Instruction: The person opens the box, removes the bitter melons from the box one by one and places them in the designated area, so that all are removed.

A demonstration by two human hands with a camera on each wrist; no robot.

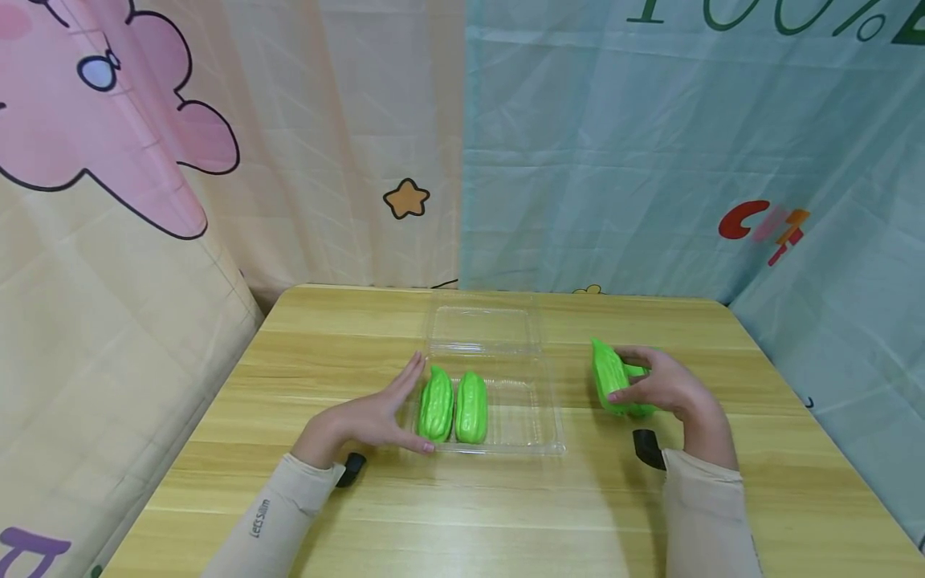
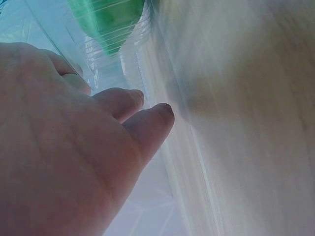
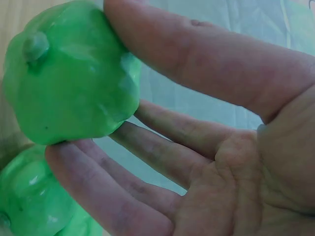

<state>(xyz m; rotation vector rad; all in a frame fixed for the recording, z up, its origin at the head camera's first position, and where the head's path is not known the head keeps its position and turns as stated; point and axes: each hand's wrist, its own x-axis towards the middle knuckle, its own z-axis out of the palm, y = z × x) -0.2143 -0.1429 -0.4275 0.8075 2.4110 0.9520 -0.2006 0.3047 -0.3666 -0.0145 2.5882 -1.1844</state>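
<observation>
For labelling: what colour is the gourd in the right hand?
Bright green gourd, clearest in the right wrist view.

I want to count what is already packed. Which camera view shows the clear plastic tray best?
The head view: the whole clear plastic tray lies open on the table with two green gourds inside. The left wrist view shows only a blurred stretch of its wall beside the left hand. The right wrist view shows none.
</observation>
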